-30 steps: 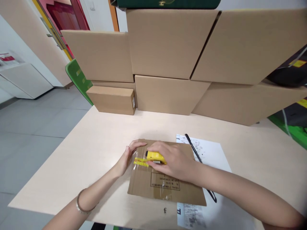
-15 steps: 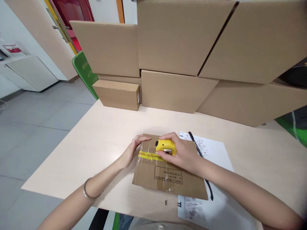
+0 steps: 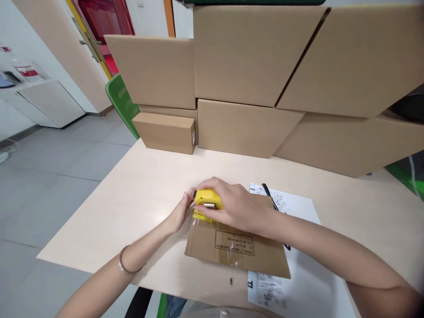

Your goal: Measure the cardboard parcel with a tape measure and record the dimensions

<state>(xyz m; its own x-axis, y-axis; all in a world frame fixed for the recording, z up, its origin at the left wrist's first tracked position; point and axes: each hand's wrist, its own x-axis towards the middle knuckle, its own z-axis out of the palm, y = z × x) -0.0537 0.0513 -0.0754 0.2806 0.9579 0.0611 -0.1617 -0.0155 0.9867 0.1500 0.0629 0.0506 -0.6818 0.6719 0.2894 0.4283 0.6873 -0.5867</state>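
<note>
A flat brown cardboard parcel (image 3: 236, 249) with a printed label box lies on the pale table (image 3: 139, 194). My right hand (image 3: 232, 205) is closed round a small yellow tape measure (image 3: 207, 198) near the parcel's far left corner. A short stretch of yellow tape (image 3: 200, 216) shows just under it. My left hand (image 3: 180, 214) rests against the parcel's left edge, fingers curled beside the tape measure. A bracelet sits on my left wrist.
White printed sheets (image 3: 291, 207) lie under and to the right of the parcel, with a black pen (image 3: 270, 196) on them. Stacked cardboard boxes (image 3: 251, 88) wall off the table's far side, a small box (image 3: 164, 132) at their left. A green chair (image 3: 122, 104) stands behind.
My right hand has slid the tape measure left along the parcel toward my left hand, so less yellow tape shows. The left hand stays at the parcel's left edge.
</note>
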